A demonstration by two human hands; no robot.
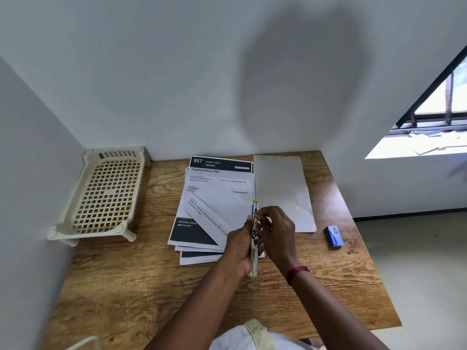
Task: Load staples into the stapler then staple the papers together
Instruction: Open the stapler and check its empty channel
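Observation:
A slim metal stapler (254,258) with yellow ends is swung open lengthwise and held edge-up above the papers. My left hand (240,248) grips its lower half from the left. My right hand (274,228) pinches at the stapler's middle from the right; what the fingertips hold is too small to tell. Beneath lies a loose stack of printed papers (214,198), with a blank white sheet (283,190) to its right. A small blue staple box (334,236) rests on the table at the right.
The wooden table (141,279) stands in a white-walled corner. A cream perforated plastic rack (106,193) stands at the back left. The table's right edge drops off just past the staple box. A window is at the upper right.

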